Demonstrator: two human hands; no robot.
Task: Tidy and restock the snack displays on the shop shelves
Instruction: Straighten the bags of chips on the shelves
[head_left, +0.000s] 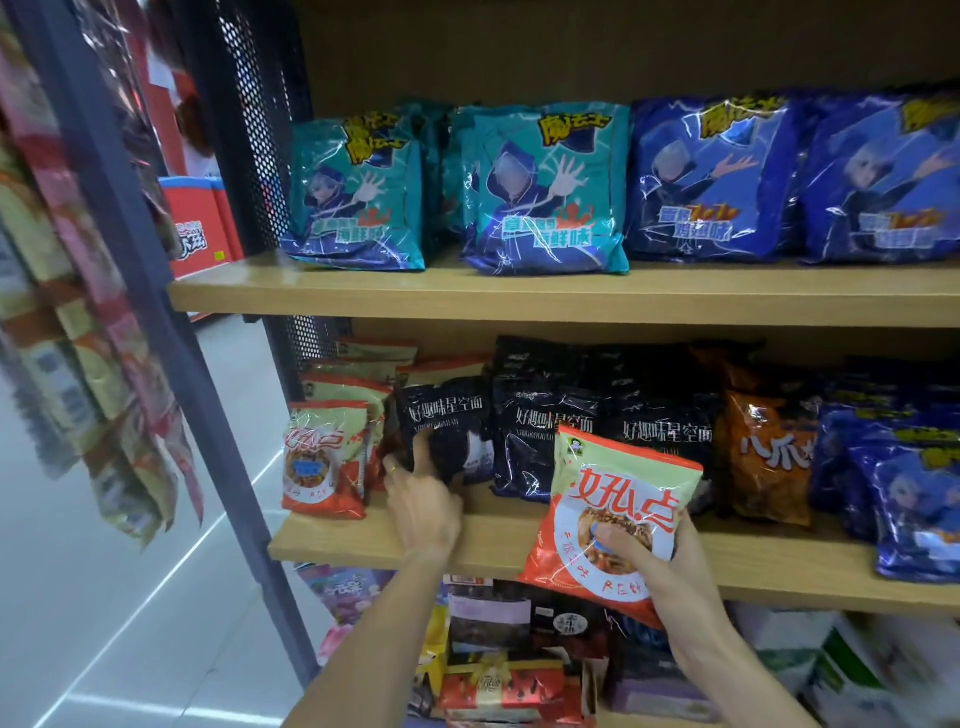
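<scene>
My left hand (423, 501) grips the lower edge of a black snack bag (447, 423) that stands on the middle wooden shelf (363, 540). To its left stands a row of red-and-cream snack bags (324, 457). My right hand (657, 564) holds another red-and-cream snack bag (618, 499) in the air, in front of the shelf edge and of two more black bags (550, 441). That held bag is upright and tilted slightly to the right.
The upper shelf (519, 293) carries teal bags (545, 192) and blue bags (711, 176). Orange bags (769, 457) and blue bags (904, 493) fill the middle shelf's right side. Boxed goods (498, 680) sit below. A dark metal frame (171, 332) with hanging packets stands at left.
</scene>
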